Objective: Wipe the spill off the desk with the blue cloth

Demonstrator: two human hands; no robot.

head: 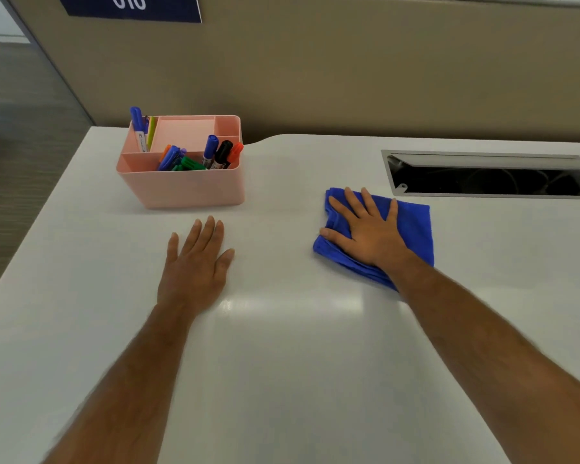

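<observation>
A folded blue cloth (412,226) lies on the white desk (282,363), right of centre. My right hand (365,229) presses flat on top of it, fingers spread and pointing away from me. My left hand (195,262) rests palm down on the bare desk to the left, fingers apart, holding nothing. I see no spill on the desk surface; whatever lies under the cloth is hidden.
A pink organiser (181,185) with several markers and pens stands at the back left, just beyond my left hand. An open cable hatch (489,175) is set into the desk at the back right. A beige partition (349,68) runs behind the desk, whose left edge drops to the floor.
</observation>
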